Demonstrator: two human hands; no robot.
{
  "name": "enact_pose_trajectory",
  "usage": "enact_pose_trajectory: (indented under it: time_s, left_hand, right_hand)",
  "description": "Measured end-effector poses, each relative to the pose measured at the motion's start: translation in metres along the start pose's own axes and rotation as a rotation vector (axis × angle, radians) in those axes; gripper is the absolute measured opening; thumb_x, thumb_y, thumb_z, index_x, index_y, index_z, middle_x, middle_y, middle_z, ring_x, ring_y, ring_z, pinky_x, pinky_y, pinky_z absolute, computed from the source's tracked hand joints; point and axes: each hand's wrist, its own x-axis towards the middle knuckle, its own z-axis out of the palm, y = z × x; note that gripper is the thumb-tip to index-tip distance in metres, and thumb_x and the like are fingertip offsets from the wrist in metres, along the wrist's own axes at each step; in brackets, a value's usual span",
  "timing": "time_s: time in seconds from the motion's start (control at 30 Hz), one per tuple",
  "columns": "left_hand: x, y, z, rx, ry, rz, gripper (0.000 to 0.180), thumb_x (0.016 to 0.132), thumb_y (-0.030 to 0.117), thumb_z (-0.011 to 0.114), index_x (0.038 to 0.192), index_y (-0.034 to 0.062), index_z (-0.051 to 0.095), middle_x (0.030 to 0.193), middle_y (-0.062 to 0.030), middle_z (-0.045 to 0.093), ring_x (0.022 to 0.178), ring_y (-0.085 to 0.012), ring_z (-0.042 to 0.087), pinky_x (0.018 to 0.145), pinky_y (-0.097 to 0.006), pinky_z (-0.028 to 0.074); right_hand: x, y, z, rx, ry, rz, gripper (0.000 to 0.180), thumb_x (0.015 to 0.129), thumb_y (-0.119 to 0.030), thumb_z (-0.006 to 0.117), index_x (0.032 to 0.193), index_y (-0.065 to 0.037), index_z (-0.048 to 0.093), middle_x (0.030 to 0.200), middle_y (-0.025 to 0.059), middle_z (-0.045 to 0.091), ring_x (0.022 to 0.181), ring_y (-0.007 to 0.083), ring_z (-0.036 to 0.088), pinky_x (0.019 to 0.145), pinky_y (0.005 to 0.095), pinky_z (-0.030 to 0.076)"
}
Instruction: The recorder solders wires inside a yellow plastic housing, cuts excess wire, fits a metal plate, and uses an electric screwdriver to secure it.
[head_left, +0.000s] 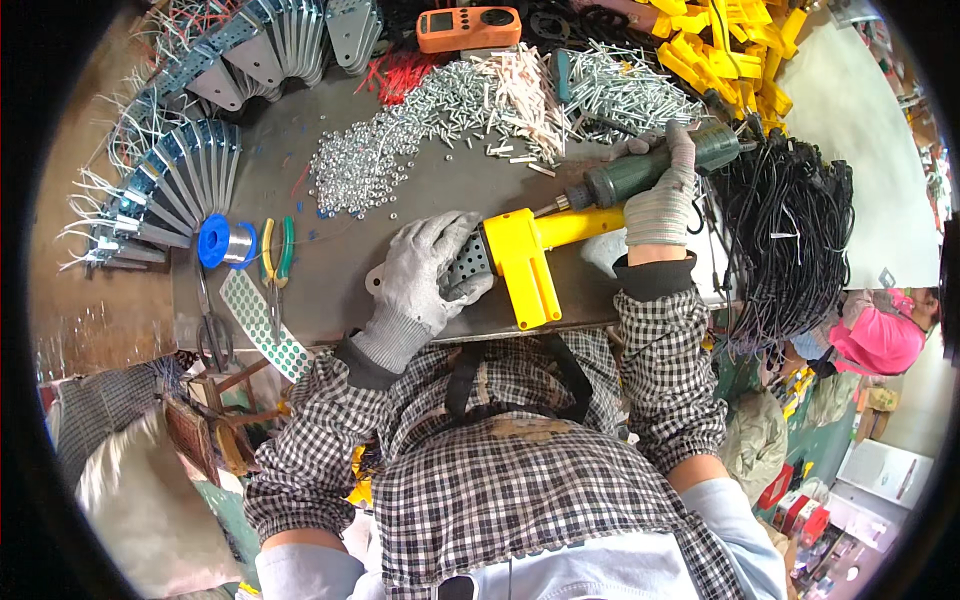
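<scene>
My left hand point(428, 268), in a grey knit glove, presses down on a grey metal plate point(466, 264) fitted to a yellow plastic tool body point(527, 252) lying on the metal bench. My right hand point(662, 190), also gloved, grips a dark green powered screwdriver point(640, 172). Its tip meets the top of the yellow body near the metal plate. A pile of small silver screws and nuts point(375, 160) lies just beyond my left hand.
Rows of grey metal plates point(190, 170) fan across the far left. A blue solder spool point(222, 242), pliers point(276, 252), scissors point(212, 330), an orange meter point(468, 28), yellow parts point(722, 45) and a bundle of black cables point(785, 235) surround the bench. A person in pink point(880, 335) sits at right.
</scene>
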Motion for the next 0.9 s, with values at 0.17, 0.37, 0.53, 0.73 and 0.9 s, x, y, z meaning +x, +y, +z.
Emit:
enact_pose_trajectory:
  time_s: [0.17,0.37,0.53,0.73,0.9]
  left_hand:
    - [0.010,-0.014,-0.006,-0.522,-0.003,-0.266,0.051,0.084,0.026,0.073,0.129,0.0075,0.056,0.122,-0.0114,0.062,0.105,-0.0226,0.063,0.095,-0.033,0.050]
    - [0.098,-0.051,-0.021,0.423,-0.162,-0.016,0.026,0.089,0.010,0.058,0.114,0.0120,0.066,0.099,-0.0086,0.068,0.092,-0.0253,0.068,0.080,-0.035,0.057]
    - [0.133,-0.024,-0.021,0.772,-0.607,-0.051,0.019,0.087,0.011,0.053,0.100,0.0079,0.067,0.098,-0.0128,0.067,0.092,-0.0255,0.069,0.069,-0.039,0.058]
    - [0.062,-0.019,-0.027,0.131,0.103,0.072,0.012,0.083,0.008,0.064,0.094,0.0098,0.059,0.082,-0.0097,0.060,0.064,-0.0234,0.062,0.055,-0.036,0.049]
    - [0.005,0.012,-0.004,-0.357,0.134,-0.271,0.011,0.084,0.008,0.067,0.094,0.0058,0.063,0.079,-0.0070,0.060,0.063,-0.0197,0.059,0.059,-0.033,0.049]
  right_hand:
    - [-0.003,-0.004,-0.001,0.067,-0.039,-0.007,0.019,0.086,-0.021,0.071,0.088,-0.012,0.054,0.076,0.0001,0.055,0.062,0.0137,0.052,0.066,0.0339,0.049]
    - [-0.005,-0.005,0.001,0.086,-0.019,0.001,0.021,0.086,-0.022,0.072,0.087,-0.009,0.055,0.076,0.0010,0.054,0.062,0.0135,0.052,0.068,0.0311,0.049]
    - [-0.003,-0.001,-0.002,0.059,-0.033,0.010,0.022,0.085,-0.024,0.072,0.083,-0.010,0.056,0.072,0.0008,0.054,0.063,0.0153,0.053,0.065,0.0315,0.049]
    - [-0.003,-0.007,-0.006,0.052,0.002,-0.047,0.020,0.086,-0.023,0.071,0.083,-0.010,0.056,0.072,0.0009,0.055,0.062,0.0149,0.053,0.065,0.0298,0.049]
    - [-0.007,-0.005,-0.002,0.056,-0.007,-0.052,0.019,0.085,-0.021,0.072,0.085,-0.010,0.055,0.073,0.0008,0.054,0.065,0.0142,0.052,0.065,0.0281,0.048]
